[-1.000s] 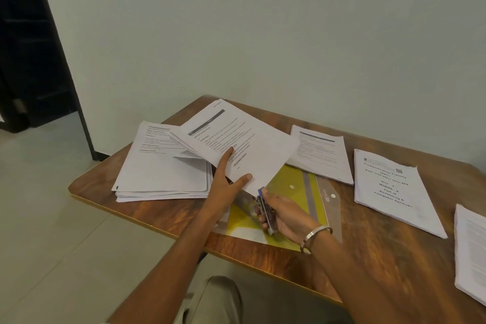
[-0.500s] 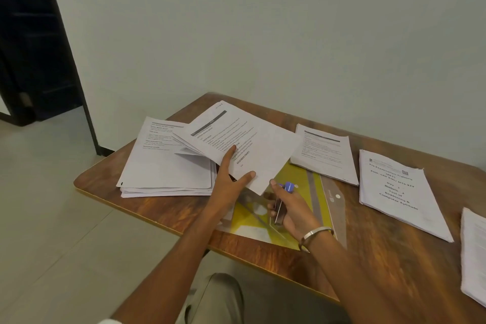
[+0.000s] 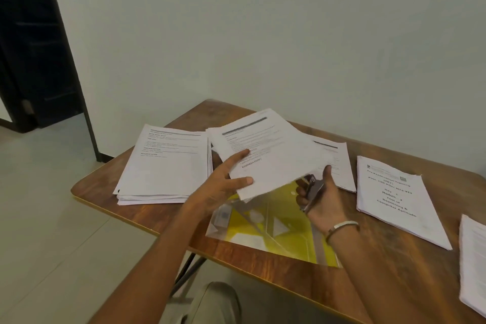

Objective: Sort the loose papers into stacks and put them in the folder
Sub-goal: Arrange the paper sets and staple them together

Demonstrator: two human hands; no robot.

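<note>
My left hand (image 3: 223,184) grips a sheaf of printed papers (image 3: 268,152) by its near left corner and holds it above the table. Under the sheaf lies a clear plastic folder with a yellow inside (image 3: 276,234), flat near the table's front edge. My right hand (image 3: 319,198) grips a metal stapler (image 3: 311,189) at the sheaf's near right corner. A thick paper stack (image 3: 165,166) lies to the left. Another stack (image 3: 339,163) lies behind the folder, partly hidden by the sheaf. A titled booklet (image 3: 397,197) lies to the right.
The wooden table (image 3: 263,271) stands against a white wall. A further paper stack (image 3: 473,265) sits at the right edge of view. A dark doorway (image 3: 34,47) is at the far left, with tiled floor below it. My knee (image 3: 210,302) shows under the table's front edge.
My left hand swung the sheaf to the right, over the folder and the stack behind it. My right hand lifted the stapler from the folder's near part up to the sheaf's near right corner.
</note>
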